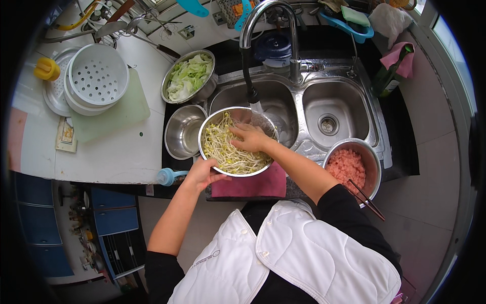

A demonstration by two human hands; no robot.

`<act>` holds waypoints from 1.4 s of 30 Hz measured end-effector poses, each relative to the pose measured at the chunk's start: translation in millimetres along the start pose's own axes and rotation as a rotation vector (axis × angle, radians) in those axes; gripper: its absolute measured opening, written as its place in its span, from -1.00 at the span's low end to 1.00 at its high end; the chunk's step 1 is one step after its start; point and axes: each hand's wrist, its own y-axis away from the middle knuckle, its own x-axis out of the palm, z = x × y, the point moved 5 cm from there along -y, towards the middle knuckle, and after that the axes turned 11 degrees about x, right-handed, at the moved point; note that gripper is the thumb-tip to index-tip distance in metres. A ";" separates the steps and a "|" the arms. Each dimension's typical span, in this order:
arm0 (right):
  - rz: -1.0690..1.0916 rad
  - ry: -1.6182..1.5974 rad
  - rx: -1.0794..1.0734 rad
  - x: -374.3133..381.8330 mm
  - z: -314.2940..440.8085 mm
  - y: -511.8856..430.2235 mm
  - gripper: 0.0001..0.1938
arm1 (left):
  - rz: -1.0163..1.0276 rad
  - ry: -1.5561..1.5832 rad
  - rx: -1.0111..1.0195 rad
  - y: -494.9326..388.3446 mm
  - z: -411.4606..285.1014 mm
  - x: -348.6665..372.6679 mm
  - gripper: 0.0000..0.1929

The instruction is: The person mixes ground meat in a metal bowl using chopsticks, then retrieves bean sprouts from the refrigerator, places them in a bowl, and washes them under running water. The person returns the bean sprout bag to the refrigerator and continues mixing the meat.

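Note:
My left hand (204, 173) grips the near rim of a steel bowl (246, 175) full of bean sprouts (231, 152). The bowl is tilted over the front edge of the left sink basin (283, 102). My right hand (248, 137) lies on the sprouts inside it, fingers apart, palm down. Water (257, 108) runs from the black hose end of the chrome faucet (267, 7) into the bowl's far side. Whether the right fingers pinch any sprouts is unclear. Under the bowl's near side, a red cloth (248, 186) hangs at the counter edge.
To the left stand a smaller steel bowl (185, 131) and a steel bowl of chopped cabbage (191, 78). A steel pot of minced meat (346, 165) with chopsticks (366, 199) is by my right forearm. White strainers (99, 74) rest on a green cutting board (125, 110). A green bottle (391, 72) stands right.

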 end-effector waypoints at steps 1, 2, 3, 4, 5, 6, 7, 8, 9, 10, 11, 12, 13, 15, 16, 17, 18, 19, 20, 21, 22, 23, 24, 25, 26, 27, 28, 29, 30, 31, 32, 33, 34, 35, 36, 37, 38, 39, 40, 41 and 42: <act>0.003 -0.007 0.003 -0.2 1.5 0.3 -0.33 | 0.003 -0.005 -0.008 0.1 -1.3 -0.7 -0.48; -0.001 -0.020 -0.002 1.5 1.6 -1.2 -0.34 | 0.006 -0.010 -0.016 0.6 -3.0 -1.2 -0.49; -0.009 -0.033 -0.004 2.5 0.2 -2.9 -0.34 | 0.014 -0.016 -0.024 0.5 -4.2 -0.5 -0.49; -0.016 -0.045 -0.005 3.7 -1.2 -4.3 -0.35 | 0.005 -0.032 -0.007 1.3 -6.1 0.7 -0.50; -0.017 -0.056 -0.005 5.1 -3.0 -5.3 -0.35 | -0.004 -0.048 0.009 2.5 -8.1 2.7 -0.51; -0.018 -0.067 -0.005 5.5 -3.2 -5.5 -0.35 | -0.014 -0.064 0.025 3.2 -9.4 3.2 -0.52; -0.018 -0.077 -0.005 6.0 -3.3 -5.8 -0.36 | -0.008 -0.072 0.021 2.7 -9.9 2.7 -0.52; -0.021 -0.086 -0.001 6.5 -3.5 -6.2 -0.36 | -0.002 -0.081 0.016 1.8 -11.0 1.6 -0.52; -0.023 -0.094 0.005 6.9 -3.8 -6.4 -0.36 | 0.005 -0.089 0.011 0.6 -11.9 1.6 -0.52; -0.026 -0.102 0.010 7.2 -4.2 -6.6 -0.37 | 0.004 -0.096 0.009 0.1 -13.2 2.4 -0.52; -0.039 -0.106 0.001 7.3 -4.6 -7.0 -0.37 | 0.004 -0.102 0.007 0.2 -15.0 3.5 -0.52; -0.052 -0.110 -0.008 8.3 -5.5 -7.8 -0.37 | 0.003 -0.109 0.004 0.2 -16.8 4.5 -0.52; -0.065 -0.114 -0.017 9.3 -6.4 -8.6 -0.37 | 0.009 -0.096 -0.003 -0.1 -18.2 5.7 -0.51; -0.096 -0.143 -0.031 10.5 -7.3 -10.2 -0.37 | 0.022 -0.069 -0.018 -0.7 -21.1 7.5 -0.47; -0.111 -0.158 -0.037 10.9 -7.2 -11.0 -0.37 | 0.015 -0.073 -0.012 -1.4 -22.7 7.4 -0.47; -0.112 -0.168 -0.036 11.8 -7.7 -12.1 -0.36 | 0.007 -0.078 -0.006 -2.0 -24.1 7.3 -0.47; -0.114 -0.179 -0.035 12.4 -8.4 -13.6 -0.36 | 0.000 -0.083 0.000 -2.8 -26.0 7.5 -0.47; -0.115 -0.189 -0.033 13.2 -9.0 -14.7 -0.36 | 0.004 -0.112 -0.005 -2.7 -28.0 8.2 -0.48; -0.127 -0.206 -0.040 13.8 -9.1 -15.4 -0.35 | 0.008 -0.142 -0.011 -2.0 -30.5 9.2 -0.49; -0.139 -0.224 -0.047 13.9 -8.6 -15.9 -0.35 | 0.012 -0.172 -0.015 -1.7 -33.0 10.1 -0.51; -0.151 -0.241 -0.054 13.9 -8.2 -16.4 -0.35 | 0.004 -0.178 -0.015 -2.2 -35.1 10.5 -0.50; -0.149 -0.254 -0.046 14.5 -8.7 -17.2 -0.35 | -0.004 -0.184 -0.014 -2.8 -37.0 10.9 -0.49; -0.145 -0.266 -0.038 13.6 -7.2 -16.6 -0.35 | -0.012 -0.189 -0.014 -3.0 -38.6 11.2 -0.48; -0.142 -0.279 -0.031 12.5 -5.3 -16.0 -0.35 | -0.017 -0.195 -0.006 -2.5 -41.2 12.7 -0.48; -0.147 -0.296 -0.030 11.4 -3.7 -15.7 -0.35 | -0.023 -0.200 0.002 -1.4 -44.1 14.7 -0.47; -0.155 -0.313 -0.028 10.4 -2.6 -15.8 -0.35 | -0.027 -0.207 0.011 -0.7 -47.4 16.6 -0.46; -0.161 -0.330 -0.027 9.7 -1.4 -16.0 -0.35 | -0.019 -0.206 0.022 -0.6 -50.4 17.9 -0.47; -0.157 -0.351 -0.033 8.8 0.3 -17.3 -0.35 | -0.012 -0.204 0.034 -0.5 -53.5 18.1 -0.48; -0.152 -0.371 -0.038 7.8 1.3 -19.6 -0.34 | -0.004 -0.202 0.045 -0.7 -56.6 18.5 -0.48; -0.147 -0.391 -0.044 7.5 2.7 -21.3 -0.34 | -0.007 -0.217 0.047 -1.0 -59.5 18.1 -0.48; -0.172 -0.397 -0.038 7.2 4.1 -22.3 -0.33 | -0.011 -0.231 0.049 -1.7 -62.6 17.6 -0.49; -0.197 -0.403 -0.033 7.1 5.8 -24.0 -0.33 | -0.016 -0.245 0.051 -2.6 -66.5 16.6 -0.49; -0.221 -0.409 -0.029 6.9 7.4 -25.5 -0.33 | -0.012 -0.259 0.042 -3.6 -70.5 15.9 -0.49; -0.234 -0.435 -0.031 6.7 8.8 -27.1 -0.33 | -0.026 -0.292 0.047 -2.3 -75.7 18.0 -0.51; -0.246 -0.463 -0.036 6.1 11.7 -28.6 -0.32 | -0.043 -0.326 0.052 2.6 -83.3 21.7 -0.53; -0.258 -0.492 -0.041 5.7 14.8 -30.1 -0.32 | -0.060 -0.359 0.057 5.1 -88.3 23.5 -0.55; -0.279 -0.521 -0.042 5.0 17.9 -31.5 -0.32 | -0.082 -0.352 0.084 0.8 -88.8 16.5 -0.54; -0.303 -0.549 -0.039 4.6 19.2 -33.7 -0.32 | -0.090 -0.382 0.091 0.9 -93.4 18.1 -0.53; -0.327 -0.577 -0.037 4.0 20.3 -35.9 -0.33 | -0.099 -0.412 0.098 3.0 -100.2 21.2 -0.52; -0.343 -0.601 -0.035 3.5 21.3 -38.3 -0.33 | -0.107 -0.441 0.105 3.1 -105.8 23.3 -0.52; -0.357 -0.627 -0.035 3.2 23.2 -40.2 -0.33 | -0.053 -0.430 0.094 1.6 -109.6 23.4 -0.49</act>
